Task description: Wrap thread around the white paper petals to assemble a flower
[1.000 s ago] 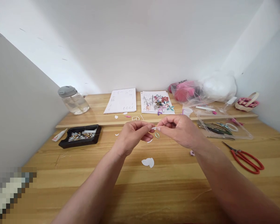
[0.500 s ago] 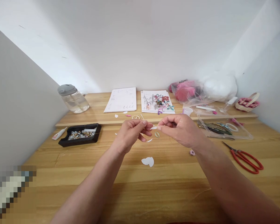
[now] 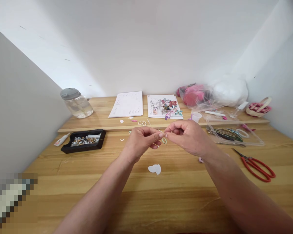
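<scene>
My left hand (image 3: 146,141) and my right hand (image 3: 183,135) meet over the middle of the table, thumbs and forefingers pinched tip to tip. Between them is a small white paper-like piece (image 3: 160,131), mostly covered by the fingertips, with a thin pale end showing above. Just below the fingertips lies a green-edged leaf shape (image 3: 164,141). Nearer to me, white cut-out petal shapes (image 3: 154,169) rest flat on the wood.
At left are a black tray of beads (image 3: 84,141), a glue tube (image 3: 62,139) and a lidded jug (image 3: 76,103). Red-handled scissors (image 3: 257,165) and a clear tray of tools (image 3: 234,135) lie right. Behind stand paper sheets (image 3: 127,104), wire flowers (image 3: 170,109) and a small basket (image 3: 258,109).
My left hand has moved slightly right, and its fingertips now meet those of my right hand. The white piece, visible between them before, is now mostly covered.
</scene>
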{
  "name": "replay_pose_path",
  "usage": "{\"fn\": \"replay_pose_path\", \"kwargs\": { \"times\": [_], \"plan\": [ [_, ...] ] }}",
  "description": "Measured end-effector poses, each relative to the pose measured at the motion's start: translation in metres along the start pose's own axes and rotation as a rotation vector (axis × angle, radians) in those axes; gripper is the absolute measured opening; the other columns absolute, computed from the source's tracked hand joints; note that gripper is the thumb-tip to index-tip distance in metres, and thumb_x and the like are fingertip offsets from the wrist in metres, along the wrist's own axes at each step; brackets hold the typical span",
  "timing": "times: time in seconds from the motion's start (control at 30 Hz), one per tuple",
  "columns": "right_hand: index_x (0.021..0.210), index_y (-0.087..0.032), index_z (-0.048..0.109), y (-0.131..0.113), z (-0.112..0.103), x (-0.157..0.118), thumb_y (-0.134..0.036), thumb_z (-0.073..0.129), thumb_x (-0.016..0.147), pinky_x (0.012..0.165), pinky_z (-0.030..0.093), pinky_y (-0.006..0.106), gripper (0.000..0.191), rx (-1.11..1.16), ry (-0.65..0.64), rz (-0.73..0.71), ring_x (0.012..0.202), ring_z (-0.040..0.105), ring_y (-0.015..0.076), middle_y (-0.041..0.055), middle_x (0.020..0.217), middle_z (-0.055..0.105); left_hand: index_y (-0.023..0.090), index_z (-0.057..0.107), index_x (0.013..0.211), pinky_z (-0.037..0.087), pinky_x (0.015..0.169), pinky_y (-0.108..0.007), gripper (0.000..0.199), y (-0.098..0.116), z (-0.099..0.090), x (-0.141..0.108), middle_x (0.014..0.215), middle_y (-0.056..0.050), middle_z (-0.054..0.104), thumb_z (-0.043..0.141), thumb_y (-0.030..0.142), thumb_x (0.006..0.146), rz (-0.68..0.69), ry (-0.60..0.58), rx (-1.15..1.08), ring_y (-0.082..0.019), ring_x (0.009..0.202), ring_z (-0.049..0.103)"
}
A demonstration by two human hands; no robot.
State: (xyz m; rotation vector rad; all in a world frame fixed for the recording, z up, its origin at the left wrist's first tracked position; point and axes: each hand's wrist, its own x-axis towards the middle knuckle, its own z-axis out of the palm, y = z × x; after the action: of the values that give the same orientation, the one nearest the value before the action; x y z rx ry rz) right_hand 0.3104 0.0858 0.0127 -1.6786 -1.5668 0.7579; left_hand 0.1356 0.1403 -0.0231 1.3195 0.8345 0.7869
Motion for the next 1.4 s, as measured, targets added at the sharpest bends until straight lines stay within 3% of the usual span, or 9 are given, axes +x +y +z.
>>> {"fn": "replay_pose_path", "kwargs": {
  "times": [0.37, 0.63, 1.03, 1.4],
  "plan": [
    [0.075, -0.017, 0.071, -0.003, -0.001, -0.001, -0.025, 0.064, 0.073, 0.045, 0.027, 0.022, 0.011, 0.033, 0.002, -0.005, 0.051, 0.037, 0.0078, -0.0038, 0.057, 0.045, 0.014, 0.076, 0.083, 0.051, 0.056, -0.019, 0.028, -0.001, 0.003, 0.001, 0.076, -0.005, 0.072, 0.085, 0.035, 0.067, -0.006, 0.028, -0.058, -0.011, 0.065, 0.065],
    [0.076, -0.017, 0.071, -0.002, 0.0, -0.001, -0.026, 0.066, 0.074, 0.046, 0.028, 0.023, 0.011, 0.03, 0.031, -0.009, 0.051, 0.037, 0.0078, -0.0044, 0.058, 0.044, 0.013, 0.072, 0.074, 0.045, 0.049, -0.017, 0.024, 0.003, 0.007, -0.001, 0.066, -0.003, 0.068, 0.083, 0.033, 0.067, -0.001, 0.089, -0.003, -0.01, 0.06, 0.061],
    [0.092, -0.018, 0.071, 0.003, -0.009, -0.004, -0.031, 0.061, 0.086, 0.05, 0.032, 0.024, 0.017, 0.069, 0.038, -0.205, 0.056, 0.043, 0.01, -0.0014, 0.065, 0.053, 0.015, 0.069, 0.074, 0.031, 0.039, -0.017, 0.026, 0.004, 0.001, -0.001, 0.065, -0.001, 0.065, 0.08, 0.038, 0.071, 0.016, 0.101, 0.028, -0.008, 0.052, 0.055],
    [0.087, -0.018, 0.069, 0.01, -0.004, 0.006, -0.035, 0.063, 0.086, 0.049, 0.032, 0.023, 0.018, 0.165, 0.049, -0.178, 0.054, 0.043, 0.009, -0.0014, 0.065, 0.057, 0.013, 0.071, 0.074, 0.046, 0.052, -0.019, 0.026, 0.008, -0.002, -0.002, 0.072, -0.001, 0.067, 0.084, 0.034, 0.067, 0.035, 0.089, -0.15, -0.006, 0.056, 0.056]
  ]
}}
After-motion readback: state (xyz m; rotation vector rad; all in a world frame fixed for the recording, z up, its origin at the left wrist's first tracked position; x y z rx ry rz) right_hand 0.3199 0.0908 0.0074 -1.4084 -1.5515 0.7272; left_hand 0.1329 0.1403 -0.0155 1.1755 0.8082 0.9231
